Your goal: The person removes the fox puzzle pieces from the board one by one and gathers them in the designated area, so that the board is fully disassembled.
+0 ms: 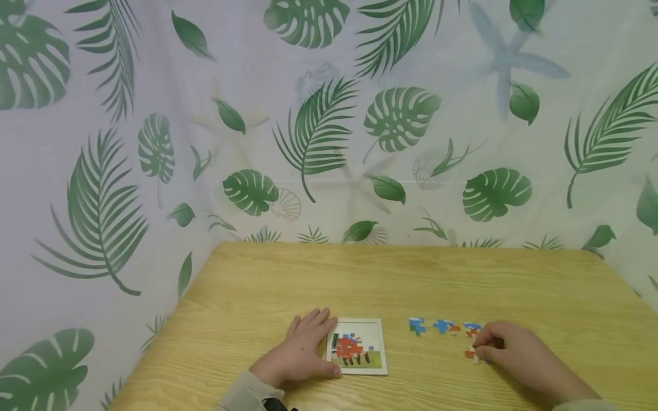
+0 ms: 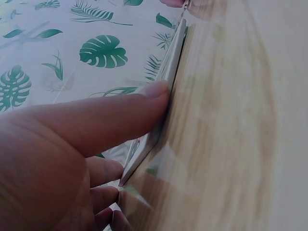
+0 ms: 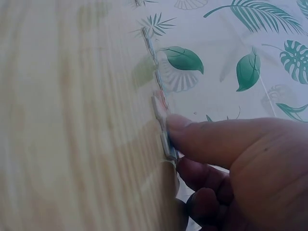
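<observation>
A small square puzzle board (image 1: 384, 342) with a pale frame lies on the table. Partly assembled inside it is a picture with a red shape above green. My left hand (image 1: 300, 351) rests along the board's left side, fingers extended; its thumb (image 2: 144, 94) presses the near edge of the frame. To the right, my right hand (image 1: 519, 351) pinches a red and white puzzle piece (image 1: 470, 354) between thumb and index finger, low at the table. In the right wrist view, the thumb (image 3: 207, 137) touches a piece's edge; the other fingers are curled beneath.
Loose puzzle pieces lie in a row between board and right hand: a blue and green one (image 1: 417, 326), a blue one (image 1: 441, 326) beside a small orange one, and a blue and orange one (image 1: 472, 327). A leaf-patterned sheet (image 1: 329, 211) hangs behind the wooden table (image 1: 288, 279).
</observation>
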### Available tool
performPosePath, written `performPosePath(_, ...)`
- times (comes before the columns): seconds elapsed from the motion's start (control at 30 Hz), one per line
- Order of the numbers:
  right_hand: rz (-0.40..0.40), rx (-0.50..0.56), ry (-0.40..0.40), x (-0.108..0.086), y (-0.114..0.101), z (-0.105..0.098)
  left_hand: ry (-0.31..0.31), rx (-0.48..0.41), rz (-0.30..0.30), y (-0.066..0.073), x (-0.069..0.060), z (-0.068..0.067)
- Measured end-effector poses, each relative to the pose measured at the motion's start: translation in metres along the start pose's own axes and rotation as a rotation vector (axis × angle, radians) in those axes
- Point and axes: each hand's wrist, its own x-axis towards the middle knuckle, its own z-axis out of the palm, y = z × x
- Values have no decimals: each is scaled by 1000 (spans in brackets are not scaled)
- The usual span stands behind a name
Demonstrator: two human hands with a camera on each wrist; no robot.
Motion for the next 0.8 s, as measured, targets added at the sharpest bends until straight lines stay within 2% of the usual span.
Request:
performPosePath(0.2, -33, -27, 16, 0, 2, 2, -1, -5, 3, 0, -1, -1)
performPosePath(0.8, -13, -32, 35, -1, 4, 4, -11, -11, 12, -3, -1, 2)
